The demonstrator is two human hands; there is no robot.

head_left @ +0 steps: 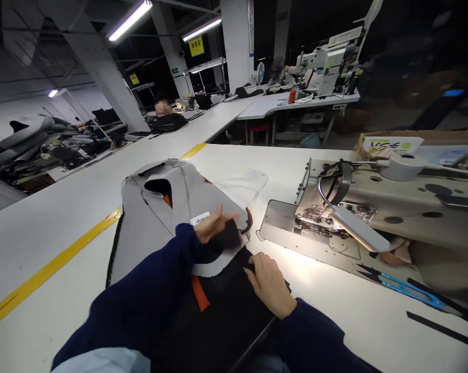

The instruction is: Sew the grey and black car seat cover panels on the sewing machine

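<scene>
Our left hand (213, 225) pinches a small black patch (231, 236) between thumb and fingers, right over the edge of the grey cover (148, 223). Our right hand (268, 285) lies just beside it, fingers curled onto the black panel (226, 311); whether it grips or only presses, we cannot tell. An orange strip (200, 292) shows between grey and black. We judge this early going. The pieces are being matched up on the table (63, 207), well apart from the sewing machine (393, 202), and nothing lies under its lit needle plate (280, 223). Blue thread snips (407, 289) lie off to the right.
</scene>
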